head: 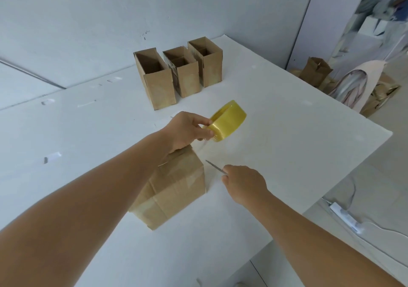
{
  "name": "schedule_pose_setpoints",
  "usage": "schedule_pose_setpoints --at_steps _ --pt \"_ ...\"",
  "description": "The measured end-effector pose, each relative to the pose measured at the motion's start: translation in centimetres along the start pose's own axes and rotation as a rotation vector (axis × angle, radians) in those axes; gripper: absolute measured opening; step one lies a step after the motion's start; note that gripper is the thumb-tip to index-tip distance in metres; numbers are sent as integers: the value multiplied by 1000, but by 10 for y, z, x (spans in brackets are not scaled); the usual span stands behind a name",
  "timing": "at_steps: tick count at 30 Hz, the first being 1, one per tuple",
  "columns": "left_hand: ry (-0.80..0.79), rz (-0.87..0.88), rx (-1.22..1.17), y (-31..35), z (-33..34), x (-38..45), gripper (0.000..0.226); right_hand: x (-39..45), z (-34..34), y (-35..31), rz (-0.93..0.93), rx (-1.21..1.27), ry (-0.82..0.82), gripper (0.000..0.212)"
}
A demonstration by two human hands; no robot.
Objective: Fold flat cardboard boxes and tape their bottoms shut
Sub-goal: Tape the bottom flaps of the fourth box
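Observation:
A cardboard box (174, 187) stands bottom-up on the white table (287, 121), clear tape across its closed flaps. My left hand (187, 130) grips a yellow tape roll (228, 121) just above and beyond the box's far edge. A thin strip of tape runs from the roll down toward the box. My right hand (242, 183) holds a small blade (214, 166) to the right of the box, its tip pointing at the tape strip.
Three folded boxes (178, 72) stand open side up in a row at the back of the table. Off the table's right edge lie cardboard pieces (318, 72) and a cream-coloured object (357, 88). A white power strip (344, 218) lies on the floor.

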State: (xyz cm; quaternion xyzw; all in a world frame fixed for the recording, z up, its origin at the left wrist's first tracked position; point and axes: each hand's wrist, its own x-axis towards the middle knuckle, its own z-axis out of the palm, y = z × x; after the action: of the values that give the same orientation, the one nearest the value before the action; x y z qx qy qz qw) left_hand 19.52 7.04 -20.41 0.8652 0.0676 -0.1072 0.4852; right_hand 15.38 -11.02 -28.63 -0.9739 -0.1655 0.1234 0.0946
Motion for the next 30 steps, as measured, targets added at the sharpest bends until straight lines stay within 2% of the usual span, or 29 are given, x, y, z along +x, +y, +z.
schedule_pose_setpoints --at_steps 5,6,8,10,12,13,15,16,19,23,26,30 --pt "-8 -11 -16 1 0 -1 28 7 17 -1 74 93 1 33" --pt "-6 -9 -21 1 0 -1 27 8 12 -2 97 202 33 39" --pt "-2 -2 -33 2 0 -2 27 9 -2 -7 130 587 53 46" --pt "-1 6 -39 3 1 -2 26 6 -19 -24 130 991 8 51" --pt "-5 11 -47 4 2 -1 25 6 -26 -41 139 1242 -57 61" --pt "-7 14 -54 4 2 -1 25 6 -26 -47 160 1332 -81 60" --pt "-7 15 -69 3 2 -1 24 9 -27 -58 227 1476 -75 38" --pt "-8 12 -78 3 2 -1 25 11 -27 -61 277 1524 -46 30" --pt "-13 0 -97 1 3 -1 25 13 -22 -64 356 1592 35 37" --pt "42 10 -152 1 4 1 24 8 -16 -72 391 1540 140 24" --pt "78 48 -256 2 1 -1 24 9 -15 -75 397 1528 166 24" --pt "224 99 -445 4 -7 -12 18 9 -15 -76 382 1513 178 23"
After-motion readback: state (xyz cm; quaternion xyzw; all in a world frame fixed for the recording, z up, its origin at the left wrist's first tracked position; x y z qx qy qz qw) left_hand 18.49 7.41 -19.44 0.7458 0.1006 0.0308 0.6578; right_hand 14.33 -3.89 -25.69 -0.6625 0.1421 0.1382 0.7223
